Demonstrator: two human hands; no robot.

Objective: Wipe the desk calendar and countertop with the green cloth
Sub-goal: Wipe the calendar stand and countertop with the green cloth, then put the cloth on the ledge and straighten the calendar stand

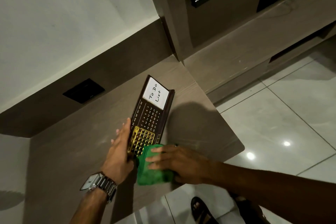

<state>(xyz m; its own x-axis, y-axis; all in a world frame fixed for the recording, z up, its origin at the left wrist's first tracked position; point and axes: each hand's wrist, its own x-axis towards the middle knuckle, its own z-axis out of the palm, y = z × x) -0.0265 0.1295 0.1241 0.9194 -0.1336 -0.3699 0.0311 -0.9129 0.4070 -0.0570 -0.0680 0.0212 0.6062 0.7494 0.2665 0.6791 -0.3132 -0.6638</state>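
Note:
A dark brown desk calendar (151, 112) lies on the beige countertop (76, 143), with a white "To Do List" card at its far end and a gold grid frame at its near end. My left hand (120, 149) grips the calendar's left edge and wears a metal watch. My right hand (174, 162) presses a folded green cloth (152, 171) flat against the calendar's near end and the counter beside it. The cloth covers the calendar's near corner.
The counter's rounded corner (240, 147) lies to the right, with glossy floor tiles (283, 118) beyond. A black wall socket (83, 90) sits in the backsplash at left. A lower shelf unit (236, 60) stands behind. A sandalled foot (201, 209) shows below.

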